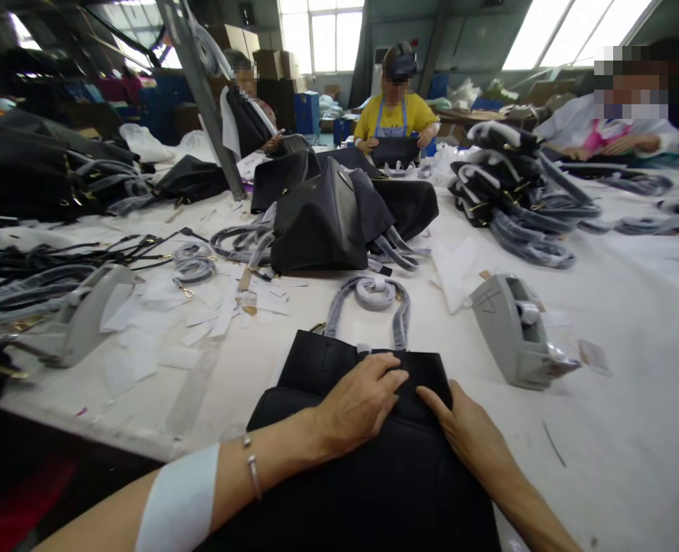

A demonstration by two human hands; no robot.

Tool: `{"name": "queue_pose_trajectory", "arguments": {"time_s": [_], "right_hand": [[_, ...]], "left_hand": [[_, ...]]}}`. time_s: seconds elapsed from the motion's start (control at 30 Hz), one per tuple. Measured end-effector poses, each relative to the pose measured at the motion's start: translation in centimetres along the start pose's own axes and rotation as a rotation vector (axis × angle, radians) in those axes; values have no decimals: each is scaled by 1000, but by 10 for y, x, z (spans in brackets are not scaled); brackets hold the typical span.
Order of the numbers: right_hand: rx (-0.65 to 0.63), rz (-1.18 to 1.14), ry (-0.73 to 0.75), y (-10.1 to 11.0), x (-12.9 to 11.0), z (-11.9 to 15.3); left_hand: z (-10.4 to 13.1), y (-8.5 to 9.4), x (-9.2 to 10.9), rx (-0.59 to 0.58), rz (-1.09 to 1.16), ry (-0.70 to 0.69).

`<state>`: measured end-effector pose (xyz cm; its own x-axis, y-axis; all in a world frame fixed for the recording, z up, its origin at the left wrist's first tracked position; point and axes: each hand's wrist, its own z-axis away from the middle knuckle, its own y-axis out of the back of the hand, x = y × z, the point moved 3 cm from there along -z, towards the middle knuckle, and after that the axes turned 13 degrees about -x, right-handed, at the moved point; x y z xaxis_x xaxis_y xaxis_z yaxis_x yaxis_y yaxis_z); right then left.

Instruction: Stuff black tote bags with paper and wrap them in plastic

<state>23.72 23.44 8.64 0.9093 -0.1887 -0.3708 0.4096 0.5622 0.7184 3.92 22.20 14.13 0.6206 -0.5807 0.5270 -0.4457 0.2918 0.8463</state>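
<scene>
A black handbag (362,475) lies flat in front of me, its wrapped handles (401,318) stretching away from me on the table. My left hand (362,402) rests on the bag's upper part, fingers together and slightly bent, pressing on the surface. At the bag's right edge is my right hand (469,425), with the thumb on top and the fingers around the side, partly hidden. Between the handles sits a coiled wrapped strap (374,294). To the right of the bag stands a grey tape dispenser (515,333).
More black bags (322,218) are heaped ahead. A pile of bags with wrapped handles (506,184) stands at right. Another tape dispenser (80,318) and paper scraps (138,356) lie left. A metal post (205,100) rises from the table. Several people (397,111) work across it.
</scene>
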Motion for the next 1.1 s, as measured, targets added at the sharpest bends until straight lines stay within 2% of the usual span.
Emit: {"name": "queue_pose_trajectory", "arguments": {"time_s": [0.13, 0.2, 0.27, 0.4, 0.53, 0.67, 0.73, 0.77, 0.83, 0.9, 0.93, 0.97, 1.0, 1.03, 1.1], "right_hand": [[21, 56, -31, 1, -6, 6], [53, 61, -35, 2, -9, 9], [91, 74, -36, 4, -12, 12], [113, 102, -51, 7, -16, 12], [77, 58, -62, 5, -17, 9], [65, -17, -3, 14, -16, 10], [96, -89, 83, 37, -8, 16], [162, -139, 127, 55, 0, 20], [419, -237, 172, 101, 25, 28], [754, -230, 96, 150, 63, 31], [844, -169, 34, 170, 83, 26], [874, -75, -41, 186, 102, 18], [796, 57, -126, 197, 119, 4], [655, 176, -209, 203, 135, -13], [492, 260, -270, 206, 159, -44]], "left_hand": [[-53, -24, 0, 23, -4, -139], [-72, -32, -6, 31, -14, -107], [-86, -34, -13, 31, -10, -19], [-102, -29, -20, 45, -59, 129], [-108, -30, -22, 46, -239, 49], [-106, -30, -25, 134, -333, 14], [-105, -29, -25, 195, -360, -2], [-104, -28, -25, 222, -371, -8], [-104, -28, -26, 253, -396, -1], [-105, -29, -28, 244, -426, 45], [-105, -31, -30, 221, -443, 82], [-106, -32, -32, 187, -457, 121], [-107, -33, -33, 143, -469, 161], [-107, -34, -34, 95, -477, 198], [-108, -34, -34, -4, -482, 261]]}}
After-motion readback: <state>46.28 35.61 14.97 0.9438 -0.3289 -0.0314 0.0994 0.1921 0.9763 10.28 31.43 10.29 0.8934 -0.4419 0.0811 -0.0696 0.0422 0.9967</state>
